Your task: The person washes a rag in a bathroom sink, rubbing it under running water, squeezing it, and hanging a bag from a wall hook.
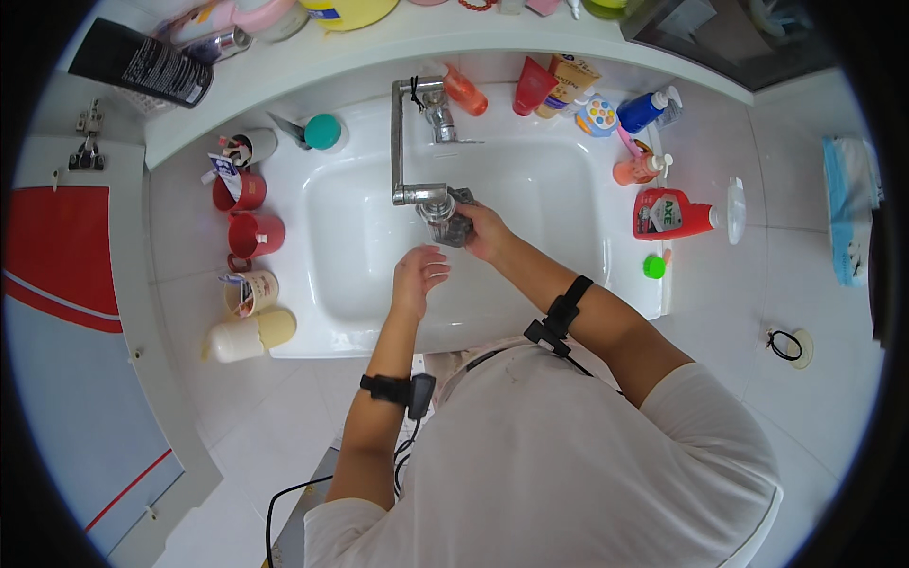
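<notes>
Washing place seen from above. The right hand [488, 232] has its fingers clamped on a dark grey cloth [461, 225], pressed to the right side of the metal faucet [398, 142] at its spout, over the white sink [346, 256]. The left hand [418, 279] lies just nearer, below the spout, its fingers loosely bent and slightly apart. Lettered goods: right, a red bottle [677, 216] with a dark label and pale letters; far right, a tan tube [568, 83] with dark print; far left, a black can [137, 62] with fine pale text.
</notes>
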The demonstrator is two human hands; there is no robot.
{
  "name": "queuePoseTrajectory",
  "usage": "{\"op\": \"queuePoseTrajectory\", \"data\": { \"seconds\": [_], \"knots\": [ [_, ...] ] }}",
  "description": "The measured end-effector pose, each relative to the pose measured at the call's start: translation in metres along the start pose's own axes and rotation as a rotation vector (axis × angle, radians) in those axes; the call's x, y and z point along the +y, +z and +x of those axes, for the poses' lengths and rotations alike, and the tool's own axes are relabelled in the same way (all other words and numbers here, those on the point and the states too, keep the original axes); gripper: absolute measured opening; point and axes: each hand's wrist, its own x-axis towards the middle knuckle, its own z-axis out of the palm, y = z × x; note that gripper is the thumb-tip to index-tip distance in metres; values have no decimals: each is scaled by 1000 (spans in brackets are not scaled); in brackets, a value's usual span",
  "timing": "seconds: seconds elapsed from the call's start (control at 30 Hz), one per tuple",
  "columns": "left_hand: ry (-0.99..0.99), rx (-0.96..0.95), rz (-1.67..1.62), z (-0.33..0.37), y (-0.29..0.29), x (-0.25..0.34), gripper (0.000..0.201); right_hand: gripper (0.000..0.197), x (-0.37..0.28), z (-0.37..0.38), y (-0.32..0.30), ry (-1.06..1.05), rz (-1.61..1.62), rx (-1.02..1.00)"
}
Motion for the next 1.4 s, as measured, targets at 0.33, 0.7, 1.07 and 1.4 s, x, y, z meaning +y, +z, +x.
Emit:
{"op": "queuePoseTrajectory", "data": {
  "seconds": [0.33, 0.7, 1.07, 1.4],
  "knots": [
    [232, -45, -880, 109, -17, -6, 36, 25, -7, -37, 3, 39, -187, -146],
    [444, -14, -705, 80, -1, 12, 26, 23, -49, -35, -20, -182, -434, 291],
    [490, 257, -369, 73, -50, -3, 30, 27, -49, -57, 9, -61, -461, -83],
    [334, -302, -630, 82, 41, -14, 34, 32, -27, -58, 9, -119, -536, -126]
  ]
}}
